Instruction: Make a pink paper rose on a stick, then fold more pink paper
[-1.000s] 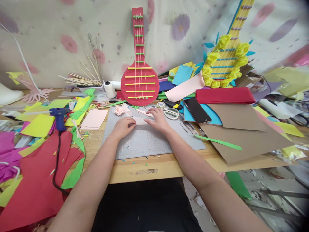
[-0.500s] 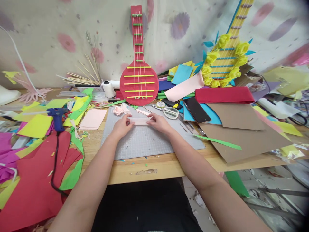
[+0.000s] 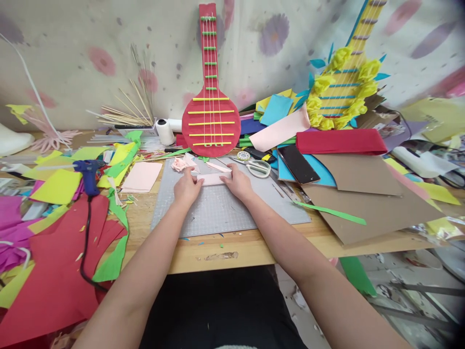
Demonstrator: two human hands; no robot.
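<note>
1. The pink paper strip was found between the two hands, over the upper part of the grey cutting mat on the wooden tabletop; its long axis ran left to right, across the person's front.
2. The left hand had its grip closed on the strip's left end, thumb on the near side; the fingers behind were partly hidden.
3. The right hand had a like pinch on the right end; neither hand was plainly nearer, the strip spanning the gap between them.
4. Just beyond the strip lay a narrow pink slip; a crumpled pink flower lay near the left hand; the scissors lay beyond the right.
5. Pink sheets lay left of the mat; a red paper banjo stood upright behind it; whether the strip touched the mat could not be told.
</note>
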